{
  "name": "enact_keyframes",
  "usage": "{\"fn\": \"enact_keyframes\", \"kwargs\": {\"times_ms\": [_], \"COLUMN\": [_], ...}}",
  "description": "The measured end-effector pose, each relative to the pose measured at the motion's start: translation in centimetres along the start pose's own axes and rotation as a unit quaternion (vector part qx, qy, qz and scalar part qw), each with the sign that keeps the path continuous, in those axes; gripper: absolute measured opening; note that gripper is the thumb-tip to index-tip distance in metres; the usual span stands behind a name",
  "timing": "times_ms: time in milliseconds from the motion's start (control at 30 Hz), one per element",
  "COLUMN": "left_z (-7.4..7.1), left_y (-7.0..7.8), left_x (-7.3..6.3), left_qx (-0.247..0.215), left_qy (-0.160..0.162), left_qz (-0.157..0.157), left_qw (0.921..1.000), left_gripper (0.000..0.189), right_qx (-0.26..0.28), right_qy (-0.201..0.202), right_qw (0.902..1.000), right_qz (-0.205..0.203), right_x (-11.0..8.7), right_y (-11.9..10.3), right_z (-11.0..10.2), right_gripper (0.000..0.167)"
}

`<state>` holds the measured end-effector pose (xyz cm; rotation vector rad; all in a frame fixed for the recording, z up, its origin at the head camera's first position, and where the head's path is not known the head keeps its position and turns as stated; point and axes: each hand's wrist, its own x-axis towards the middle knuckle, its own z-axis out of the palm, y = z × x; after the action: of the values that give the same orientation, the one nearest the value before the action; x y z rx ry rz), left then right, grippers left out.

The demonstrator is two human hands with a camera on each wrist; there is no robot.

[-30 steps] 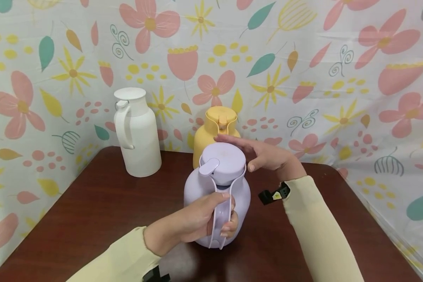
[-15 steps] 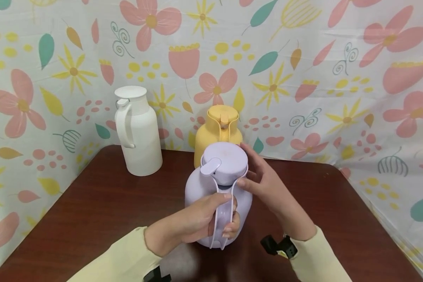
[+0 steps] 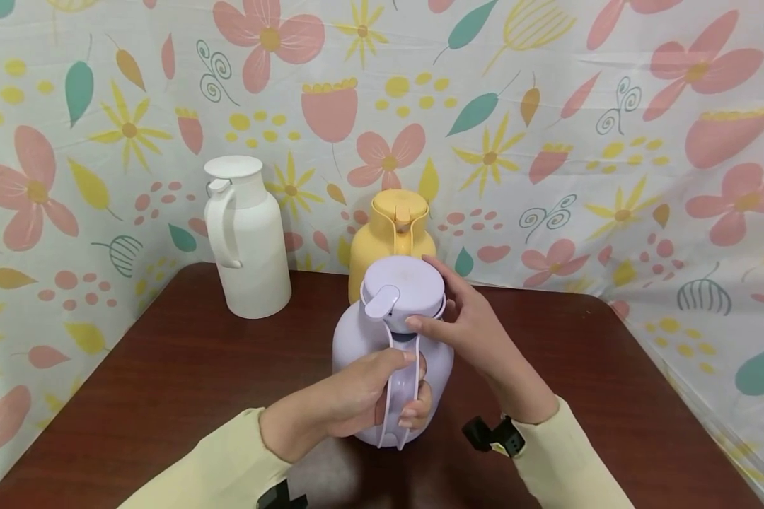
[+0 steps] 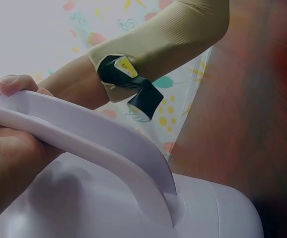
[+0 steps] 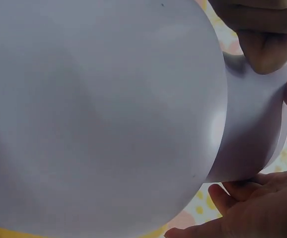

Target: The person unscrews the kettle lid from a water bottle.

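A lilac thermos jug [image 3: 356,343] stands on the table, its handle toward me. My left hand [image 3: 363,396] grips that handle [image 3: 401,396], thumb on top and fingers wrapped round it; the left wrist view shows the handle's curve [image 4: 118,161] up close. At the jug's top, my right hand [image 3: 474,325] holds the round lid [image 3: 404,279] from the right side. Its thumb presses the lid's front edge, while the other fingers reach behind. The jug's body [image 5: 108,114] fills most of the right wrist view. The lid appears seated on the neck.
Behind the lilac jug is a yellow thermos jug [image 3: 372,258], partly hidden by it. A white thermos jug [image 3: 255,247] stands at the back left. The dark wooden table [image 3: 229,375] meets a floral-patterned curtain [image 3: 528,177] at its back and sides.
My right hand has come down from beside the lid, fingers outstretched, and now holds the lid's side with its thumb at the front. My left hand keeps its grip on the handle.
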<state>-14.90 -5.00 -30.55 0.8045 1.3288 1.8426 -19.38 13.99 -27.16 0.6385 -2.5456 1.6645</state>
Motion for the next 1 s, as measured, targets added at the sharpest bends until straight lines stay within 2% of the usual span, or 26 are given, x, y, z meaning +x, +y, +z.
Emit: {"fn": "enact_keyframes", "kwargs": {"times_ms": [133, 300, 500, 633, 733, 867, 933, 1000], "left_z": [0.1, 0.1, 0.1, 0.0, 0.0, 0.2, 0.4, 0.5], "left_y": [0.1, 0.1, 0.0, -0.2, -0.2, -0.1, -0.1, -0.1], "left_x": [0.0, 0.0, 0.1, 0.1, 0.1, 0.1, 0.0, 0.0], "left_qx": [0.003, 0.006, 0.008, 0.008, 0.004, 0.000, -0.001, 0.001], "left_qy": [-0.001, 0.003, 0.002, -0.002, -0.002, 0.009, 0.016, 0.024], "left_qz": [0.001, -0.002, 0.002, 0.007, 0.008, 0.002, -0.004, -0.008], "left_qw": [1.0000, 1.0000, 1.0000, 0.9999, 1.0000, 1.0000, 0.9999, 0.9997], "left_gripper": [0.032, 0.031, 0.033, 0.034, 0.035, 0.036, 0.035, 0.036], "right_qx": [-0.014, 0.004, 0.053, 0.052, 0.056, 0.075, 0.066, 0.048], "right_qy": [-0.022, -0.105, -0.208, -0.264, -0.311, -0.360, -0.365, -0.352], "right_qw": [0.9996, 0.9938, 0.9753, 0.9605, 0.9452, 0.9266, 0.9256, 0.9315], "right_qz": [-0.012, -0.037, -0.052, -0.070, -0.083, -0.079, -0.077, -0.076], "right_x": [0.7, 1.9, 3.7, 5.1, 6.1, 7.2, 7.3, 7.1], "right_y": [0.0, 0.7, 1.5, 1.8, 2.0, 2.1, 2.2, 2.2], "right_z": [-0.7, -2.1, -3.6, -4.6, -5.2, -5.7, -5.9, -6.0], "right_gripper": [0.082, 0.086, 0.094, 0.095, 0.096, 0.095, 0.097, 0.099]}}
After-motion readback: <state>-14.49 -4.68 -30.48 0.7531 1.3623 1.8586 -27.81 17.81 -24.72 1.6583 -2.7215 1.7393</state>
